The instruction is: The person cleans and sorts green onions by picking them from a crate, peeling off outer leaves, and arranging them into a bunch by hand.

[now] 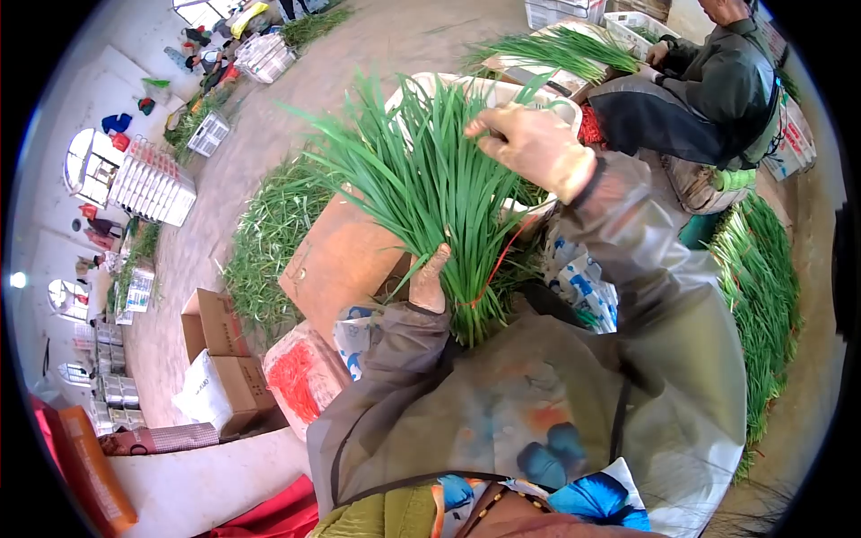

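Note:
A large bunch of long green leafy stalks stands upright in front of my body, its leaf tips fanning out to the upper left. A red tie runs around its lower part. My left hand is wrapped round the left side of the bunch near its base, the thumb showing and the other fingers hidden behind the stalks. Gloved in a pale thin glove, my right hand is raised at the upper right of the bunch, with bent fingers apart beside the leaf tips. Nothing shows in it.
Behind the bunch is a white crate. A brown board and loose leaves lie to the left, near a tray of red ties and a cardboard box. A co-worker sits upper right, above stacked green bunches.

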The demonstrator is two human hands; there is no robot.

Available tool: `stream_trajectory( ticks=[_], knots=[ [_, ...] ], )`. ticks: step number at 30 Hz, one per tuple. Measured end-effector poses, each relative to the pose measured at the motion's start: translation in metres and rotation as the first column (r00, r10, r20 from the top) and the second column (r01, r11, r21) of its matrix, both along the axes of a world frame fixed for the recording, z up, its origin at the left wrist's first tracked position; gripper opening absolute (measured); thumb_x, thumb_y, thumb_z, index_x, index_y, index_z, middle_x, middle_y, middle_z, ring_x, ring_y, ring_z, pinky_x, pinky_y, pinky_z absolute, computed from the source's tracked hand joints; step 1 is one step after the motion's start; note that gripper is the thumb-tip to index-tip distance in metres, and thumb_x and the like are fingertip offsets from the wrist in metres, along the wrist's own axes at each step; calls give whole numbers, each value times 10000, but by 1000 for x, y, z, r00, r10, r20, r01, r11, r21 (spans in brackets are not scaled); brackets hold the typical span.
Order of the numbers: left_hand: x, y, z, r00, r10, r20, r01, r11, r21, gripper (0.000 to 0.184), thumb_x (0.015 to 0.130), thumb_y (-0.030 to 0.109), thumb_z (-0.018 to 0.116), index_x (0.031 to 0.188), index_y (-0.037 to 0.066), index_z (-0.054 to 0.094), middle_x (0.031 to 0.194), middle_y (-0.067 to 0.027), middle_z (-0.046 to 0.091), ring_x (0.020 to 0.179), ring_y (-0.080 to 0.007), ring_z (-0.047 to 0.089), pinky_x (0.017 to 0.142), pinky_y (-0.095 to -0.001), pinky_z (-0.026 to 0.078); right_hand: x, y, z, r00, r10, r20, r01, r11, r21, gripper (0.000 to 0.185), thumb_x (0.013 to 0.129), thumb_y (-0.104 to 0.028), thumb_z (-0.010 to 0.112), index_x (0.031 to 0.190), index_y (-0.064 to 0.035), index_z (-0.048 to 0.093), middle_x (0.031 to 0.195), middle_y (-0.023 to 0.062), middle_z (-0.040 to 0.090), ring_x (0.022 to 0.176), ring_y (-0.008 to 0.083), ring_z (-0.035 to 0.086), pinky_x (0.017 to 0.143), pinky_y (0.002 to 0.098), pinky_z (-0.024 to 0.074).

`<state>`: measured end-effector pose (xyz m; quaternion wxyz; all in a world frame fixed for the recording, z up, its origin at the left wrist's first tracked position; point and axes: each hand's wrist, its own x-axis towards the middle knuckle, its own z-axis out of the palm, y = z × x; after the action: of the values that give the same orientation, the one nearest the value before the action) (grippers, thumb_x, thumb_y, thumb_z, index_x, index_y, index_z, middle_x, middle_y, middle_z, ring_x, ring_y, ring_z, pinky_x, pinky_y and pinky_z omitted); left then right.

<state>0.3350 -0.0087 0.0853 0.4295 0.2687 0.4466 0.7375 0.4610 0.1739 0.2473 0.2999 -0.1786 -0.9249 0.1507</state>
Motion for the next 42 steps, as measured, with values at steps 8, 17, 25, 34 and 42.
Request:
stream_trajectory(
  ticks=[8,17,25,34,42],
  knots=[
    [-2,-2,-7,999,44,25,-44,999,19,378,762,147,668,1095,33,529,1035,-54,575,939,-171,551,853,-320,437,-32,15,-22,945,-58,323,58,998,9,281,767,-290,602,981,-108,603,831,139,620,795,318,594,699,388,458],
    [-2,-6,5,996,56,64,-59,997,47,377,787,163,628,1118,17,523,1081,-84,567,977,-199,552,874,-343,437,22,49,-27,825,187,-533,-532,576,-620,198,874,-174,510,900,8,582,580,-60,449,439,24,349,425,152,320],
    [-5,-11,6,997,70,42,-70,998,5,373,798,169,623,1116,2,520,1060,-94,574,975,-202,554,869,-335,439,-12,13,-9,978,209,9,-203,960,-190,215,798,-225,598,970,-97,611,801,90,613,651,231,583,611,357,474],
    [-7,-13,-8,992,122,27,-123,992,2,388,764,195,681,1087,25,550,1050,-40,582,966,-156,529,872,-294,390,-63,71,-47,905,276,-324,-403,798,-448,32,798,-85,597,821,-63,592,832,80,622,795,167,581,725,284,451],
    [-8,-7,-4,998,60,-22,-59,997,41,431,749,230,692,1102,33,540,1075,-49,574,981,-162,529,878,-304,399,-73,13,43,870,418,-262,-462,877,-135,138,837,-152,550,916,-74,633,867,89,629,831,226,590,755,291,457]
  ],
)
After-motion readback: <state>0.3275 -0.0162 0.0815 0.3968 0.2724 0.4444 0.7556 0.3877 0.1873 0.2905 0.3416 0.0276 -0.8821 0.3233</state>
